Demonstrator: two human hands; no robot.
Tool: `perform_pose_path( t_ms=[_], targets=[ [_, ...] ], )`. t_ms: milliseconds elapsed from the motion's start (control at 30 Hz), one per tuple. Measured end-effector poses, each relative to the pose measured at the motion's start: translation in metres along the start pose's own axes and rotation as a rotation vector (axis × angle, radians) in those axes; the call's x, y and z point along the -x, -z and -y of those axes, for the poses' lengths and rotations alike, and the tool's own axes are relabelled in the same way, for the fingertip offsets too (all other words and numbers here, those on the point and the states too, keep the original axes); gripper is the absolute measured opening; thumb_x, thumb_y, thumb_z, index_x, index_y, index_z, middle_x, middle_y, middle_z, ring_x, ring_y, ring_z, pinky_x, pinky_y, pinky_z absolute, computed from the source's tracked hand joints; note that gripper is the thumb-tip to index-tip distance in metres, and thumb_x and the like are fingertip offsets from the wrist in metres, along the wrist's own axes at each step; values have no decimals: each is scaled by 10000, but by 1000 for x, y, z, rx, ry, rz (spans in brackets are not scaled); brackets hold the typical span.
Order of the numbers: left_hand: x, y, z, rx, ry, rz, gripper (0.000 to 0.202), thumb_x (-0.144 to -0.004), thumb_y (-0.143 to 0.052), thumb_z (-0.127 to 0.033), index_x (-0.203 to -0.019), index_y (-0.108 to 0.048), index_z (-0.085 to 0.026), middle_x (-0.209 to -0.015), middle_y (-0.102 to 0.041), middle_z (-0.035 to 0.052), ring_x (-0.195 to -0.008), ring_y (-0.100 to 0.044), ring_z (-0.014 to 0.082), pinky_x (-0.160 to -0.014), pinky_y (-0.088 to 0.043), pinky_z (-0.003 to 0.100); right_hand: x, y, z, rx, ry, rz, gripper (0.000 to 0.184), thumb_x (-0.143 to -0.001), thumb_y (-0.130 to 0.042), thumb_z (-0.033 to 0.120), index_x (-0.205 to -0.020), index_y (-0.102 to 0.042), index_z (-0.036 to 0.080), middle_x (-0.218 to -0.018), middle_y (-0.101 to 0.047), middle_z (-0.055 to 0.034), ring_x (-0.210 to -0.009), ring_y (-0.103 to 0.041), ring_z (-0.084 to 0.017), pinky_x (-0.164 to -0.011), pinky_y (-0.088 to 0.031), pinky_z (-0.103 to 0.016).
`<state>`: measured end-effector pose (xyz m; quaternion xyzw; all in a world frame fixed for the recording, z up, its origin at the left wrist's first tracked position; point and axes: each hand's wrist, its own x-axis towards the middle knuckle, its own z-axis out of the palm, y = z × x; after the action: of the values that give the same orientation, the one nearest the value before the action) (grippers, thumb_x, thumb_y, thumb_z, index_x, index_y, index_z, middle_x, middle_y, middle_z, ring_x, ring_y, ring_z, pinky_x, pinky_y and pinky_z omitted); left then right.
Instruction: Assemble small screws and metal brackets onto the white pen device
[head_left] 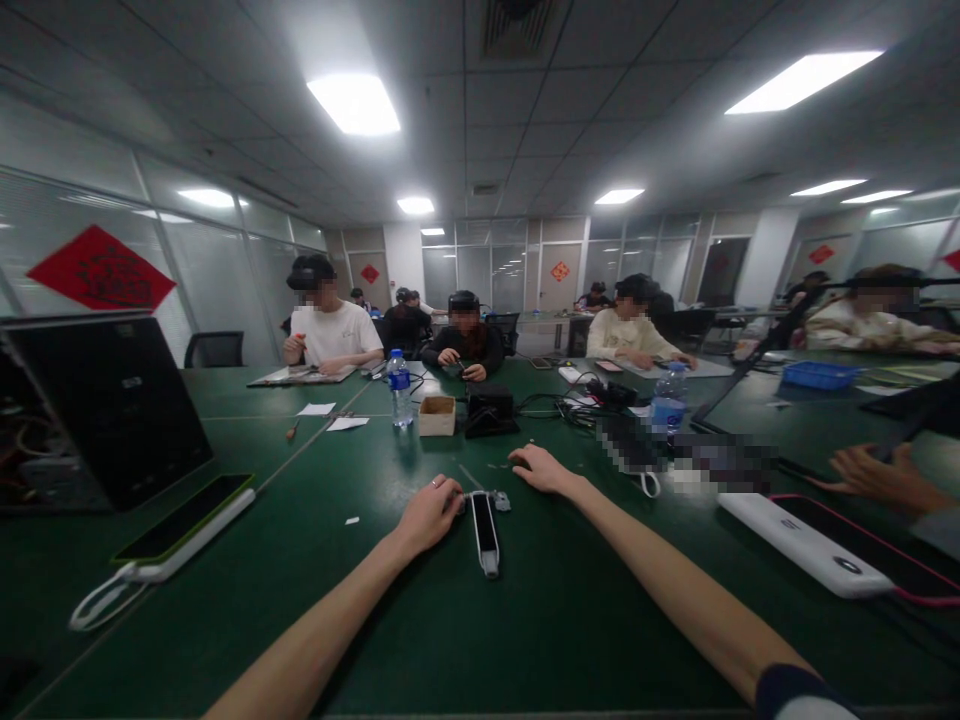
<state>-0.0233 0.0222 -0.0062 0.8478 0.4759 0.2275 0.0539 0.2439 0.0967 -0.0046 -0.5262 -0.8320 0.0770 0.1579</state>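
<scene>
A slim, elongated device with a pale frame and a black inset (486, 530) lies on the green table in front of me. My left hand (433, 512), with a ring on one finger, rests at its upper left side. The fingers are bent together near its edge; what they pinch, if anything, is hidden. A small crumpled grey piece (502, 501) lies at the device's right. Beyond it, my right hand (541, 468) rests on the table with its fingers stretched out to the left. A tiny light bit (531, 441) shows just behind that hand.
Ahead stand a water bottle (401, 390), a small open box (437, 416) and a black box (489, 410). A phone (187, 515) and a computer case (112, 400) are at left. A white power bank (806, 545) and a co-worker's hand (892, 480) are at right.
</scene>
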Motion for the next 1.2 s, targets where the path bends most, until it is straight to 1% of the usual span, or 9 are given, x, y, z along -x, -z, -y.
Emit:
perform_pose_path(
  t_ms=[100, 267, 400, 600, 700, 767, 933, 1100, 1200],
  targets=[
    [1, 3, -3, 14, -3, 0, 191, -924, -415, -290, -981, -571, -197, -968, -581, 45, -801, -574, 155, -723, -443, 279, 1, 0, 6, 33, -6, -5, 333, -896, -495, 284, -1179, -618, 161, -1134, -580, -128, -1026, -551, -206, -893, -408, -296],
    [2, 4, -5, 15, -1, -13, 200, -922, -416, -302, -983, -573, -194, -960, -584, 46, -800, -577, 162, -709, -442, 283, 2, 3, 12, 105, -49, 0, 257, -897, -492, 283, -1016, -686, 165, -1056, -602, -120, -985, -565, -219, -822, -428, -289],
    [2, 4, -4, 27, -4, -49, 204, -920, -415, -295, -986, -575, -186, -949, -595, 48, -790, -580, 166, -708, -444, 287, 3, 7, 22, 85, 3, -52, 264, -923, -447, 258, -991, -673, 138, -1024, -615, -126, -947, -578, -207, -799, -433, -281],
    [1, 7, -6, 184, 29, -154, 151, -893, -462, -257, -975, -563, -181, -924, -642, 39, -758, -597, 158, -702, -460, 275, 6, 13, 73, -156, 273, -107, 187, -909, -494, 199, -959, -664, 140, -927, -670, -62, -872, -595, -153, -800, -428, -245],
    [1, 9, -7, 248, 10, -183, 128, -874, -495, -251, -957, -562, -181, -898, -653, 26, -734, -599, 149, -684, -462, 266, 11, 14, 99, -223, 348, -73, 161, -887, -532, 189, -937, -677, 141, -908, -678, -58, -832, -604, -148, -760, -436, -238],
    [1, 9, -7, 273, -3, -195, 112, -864, -513, -253, -931, -565, -180, -859, -654, 15, -710, -597, 142, -666, -460, 257, 14, 13, 108, -238, 370, -77, 154, -879, -544, 182, -926, -682, 134, -906, -680, -66, -834, -608, -154, -757, -438, -244],
    [2, 8, -6, 287, 12, -224, 101, -845, -552, -263, -883, -580, -174, -744, -632, -12, -646, -578, 130, -621, -440, 237, 17, 9, 110, -309, 351, -121, 126, -863, -564, 159, -916, -678, 145, -896, -685, -53, -827, -616, -152, -739, -446, -242],
    [1, 6, -5, 222, -41, -236, 60, -818, -587, -232, -818, -590, -172, -758, -614, -4, -678, -568, 135, -636, -423, 237, 17, 6, 107, -296, 385, -111, 122, -859, -569, 150, -897, -685, 139, -879, -685, -55, -816, -615, -154, -743, -442, -242],
    [0, 6, -6, 223, -16, -234, 69, -808, -601, -238, -815, -579, -173, -721, -605, -17, -657, -564, 133, -625, -414, 233, 17, 5, 108, -293, 378, -103, 128, -867, -559, 155, -897, -683, 141, -875, -683, -54, -802, -612, -150, -729, -439, -238]
  ],
)
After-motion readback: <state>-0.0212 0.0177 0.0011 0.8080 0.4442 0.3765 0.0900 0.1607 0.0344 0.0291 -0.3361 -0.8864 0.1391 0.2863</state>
